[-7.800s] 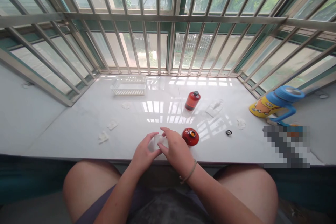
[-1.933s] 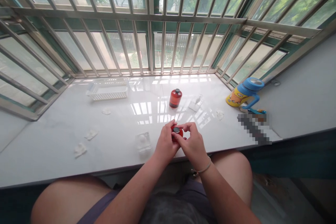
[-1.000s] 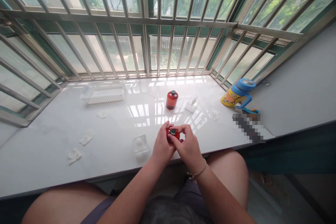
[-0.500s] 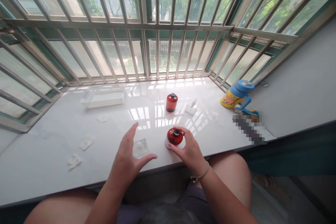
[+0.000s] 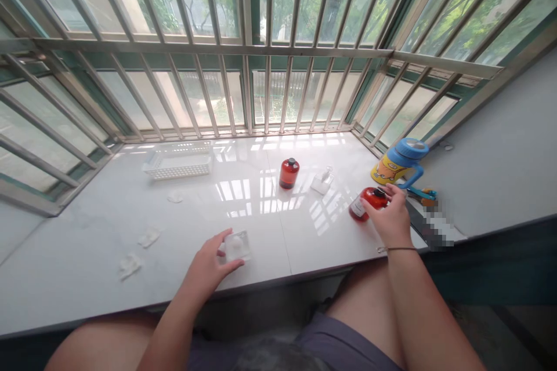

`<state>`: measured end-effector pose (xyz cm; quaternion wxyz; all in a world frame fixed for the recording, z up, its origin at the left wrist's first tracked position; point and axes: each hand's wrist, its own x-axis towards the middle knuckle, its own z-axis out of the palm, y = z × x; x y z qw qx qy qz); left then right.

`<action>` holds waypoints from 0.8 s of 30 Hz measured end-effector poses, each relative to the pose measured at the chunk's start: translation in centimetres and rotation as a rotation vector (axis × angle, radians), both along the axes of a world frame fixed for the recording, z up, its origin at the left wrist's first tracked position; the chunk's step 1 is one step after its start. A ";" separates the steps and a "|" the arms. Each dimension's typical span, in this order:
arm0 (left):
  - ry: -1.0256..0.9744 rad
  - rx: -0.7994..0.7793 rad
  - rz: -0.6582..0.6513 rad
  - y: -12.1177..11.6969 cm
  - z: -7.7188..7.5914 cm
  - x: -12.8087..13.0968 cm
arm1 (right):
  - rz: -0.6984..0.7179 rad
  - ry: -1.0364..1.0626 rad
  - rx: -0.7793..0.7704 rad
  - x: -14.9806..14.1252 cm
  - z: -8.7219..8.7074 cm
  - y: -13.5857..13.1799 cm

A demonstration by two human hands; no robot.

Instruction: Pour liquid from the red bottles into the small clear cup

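Gripping the red bottle (image 5: 368, 204), right of centre, the right hand (image 5: 391, 220) is curling its fingers around it. Lower centre, the left hand (image 5: 205, 265) is holding parted fingers at the clear container (image 5: 238, 246), contact unclear, on the bench (image 5: 265, 255).

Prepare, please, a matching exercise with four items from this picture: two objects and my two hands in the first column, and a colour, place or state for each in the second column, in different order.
1. Perforated basket
2. Flask
3. Left hand
4. Right hand

A. Blue and yellow, with a handle
B. Holding the labelled red bottle
C. White, towards the window bars, at the left
D. Beside the clear square container

Pairs: 1-C, 2-A, 3-D, 4-B
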<state>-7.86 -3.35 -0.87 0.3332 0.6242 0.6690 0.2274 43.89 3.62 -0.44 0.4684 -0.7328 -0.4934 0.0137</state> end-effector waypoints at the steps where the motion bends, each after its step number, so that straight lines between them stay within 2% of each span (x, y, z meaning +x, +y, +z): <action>1: -0.010 -0.010 0.003 0.2 0.2 0.3 | 0.003 0.005 -0.005 0.5 -0.2 0.1; 4: -0.032 -0.010 -0.010 1.1 0.6 1.8 | 0.021 -0.006 -0.002 1.2 -0.9 0.3; 7: -0.057 0.034 -0.062 2.5 0.8 4.4 | 0.040 -0.024 0.006 1.2 -1.3 0.5; 11: -0.152 0.114 -0.131 5.4 0.8 9.6 | 0.060 -0.041 0.022 0.9 -1.3 0.5; 14: -0.238 0.141 -0.183 8.0 0.8 13.8 | 0.019 -0.140 0.078 0.3 -0.5 -0.3; 17: -0.270 0.165 -0.262 10.5 0.7 17.4 | -0.022 -0.292 0.259 -1.4 0.7 -1.6; 19: -0.281 0.170 -0.294 12.0 0.4 19.3 | -0.002 -0.363 0.377 -3.2 1.4 -2.6; 21: -0.285 0.174 -0.313 13.3 -0.1 20.7 | 0.077 -0.402 0.423 -5.4 1.7 -3.4; 24: -0.284 0.177 -0.331 14.6 -1.0 21.9 | 0.271 -0.424 0.387 -8.5 1.3 -3.9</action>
